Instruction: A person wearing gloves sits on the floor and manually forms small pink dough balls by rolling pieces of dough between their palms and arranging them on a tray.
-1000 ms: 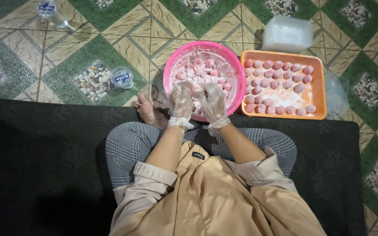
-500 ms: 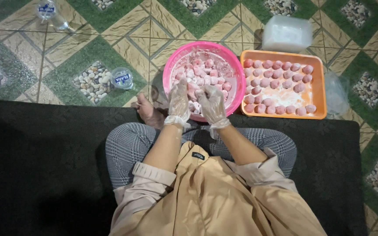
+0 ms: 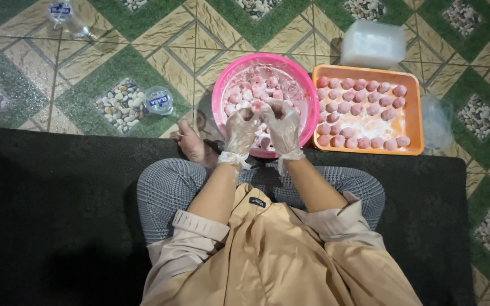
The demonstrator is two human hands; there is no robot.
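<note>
1. One view only, from the head camera looking straight down; I see both hands over the round pink plastic basin [image 3: 220,93] on the tiled floor, just ahead of the crossed legs in checked trousers [image 3: 168,187].
2. Left hand [image 3: 241,129] and right hand [image 3: 283,126], each in a thin clear plastic glove, meet over the basin. The fingers curl inward around a small pink dough piece [image 3: 257,106] pinched between the two sets of fingertips; I judge it held by both, though the gloves blur the exact grip.
3. Basin contents: many floured pink dough lumps [image 3: 250,85] lie loose inside, so by my reckoning plenty remains unshaped.
4. Touching the basin's right side, the orange rectangular plastic tray [image 3: 415,122] carries rows of finished pink balls [image 3: 364,85] along its far edge, left side and near edge; its floured middle is bare, so I judge it roughly half filled.
5. Beyond the tray sits a translucent lidded plastic box [image 3: 372,44]; a sealed water cup [image 3: 158,100] stands left of the basin.
</note>
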